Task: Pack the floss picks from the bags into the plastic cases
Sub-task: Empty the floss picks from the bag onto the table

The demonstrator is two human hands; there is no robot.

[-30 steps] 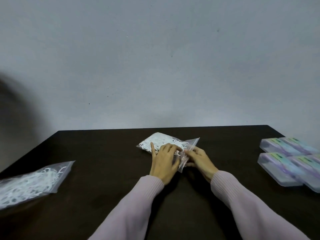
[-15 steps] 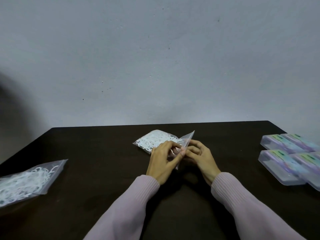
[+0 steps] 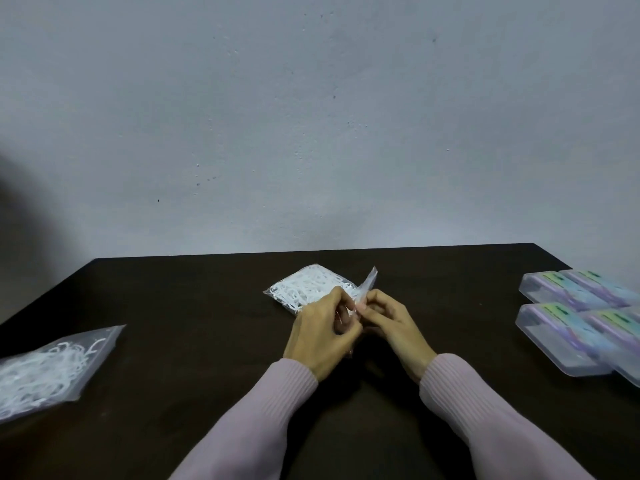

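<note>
Nearest the camera, the left hand and right hand each pinch the mouth edge of the central bag of floss picks on the dark surface. Farther left lies a second bag, untouched. Right of the hands, four plastic cases sit closed. Packing appears not yet begun; the bag's opening comes first.

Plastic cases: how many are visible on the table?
4, grouped at the table's right edge: two behind, two in front. More may lie outside the frame.
</note>
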